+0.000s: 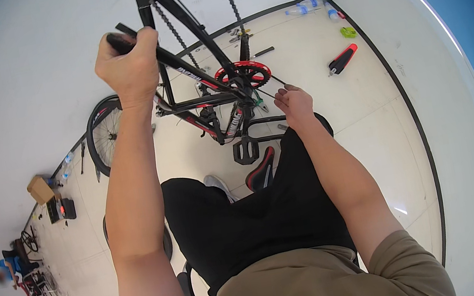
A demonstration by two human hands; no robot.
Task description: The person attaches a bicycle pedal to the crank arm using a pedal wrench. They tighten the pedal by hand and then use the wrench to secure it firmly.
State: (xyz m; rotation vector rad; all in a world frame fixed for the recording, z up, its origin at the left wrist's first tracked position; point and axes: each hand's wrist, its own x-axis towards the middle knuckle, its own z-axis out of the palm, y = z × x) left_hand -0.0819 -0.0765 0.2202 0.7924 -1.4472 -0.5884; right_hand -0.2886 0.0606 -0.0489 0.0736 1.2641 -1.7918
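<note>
A black bicycle frame (194, 28) with red and white markings is held up in front of me. My left hand (130, 65) is closed round one of its black tubes, high at the left. Low on the frame are a red chainring (244, 75) and a black pedal (245, 151); a chain (172, 29) hangs along the frame. My right hand (296, 104) is beside the bottom bracket, fingers pinched on a thin black cable (267, 95) that runs toward the frame. The cable's far end is hard to make out.
A black and red saddle (260, 170) lies between my feet. Left of the frame stands a wheel (105, 136). On the floor are a red and black tool (342, 60), plastic bottles (304, 7) and a cardboard box (40, 189). Another person (10, 269) is far left.
</note>
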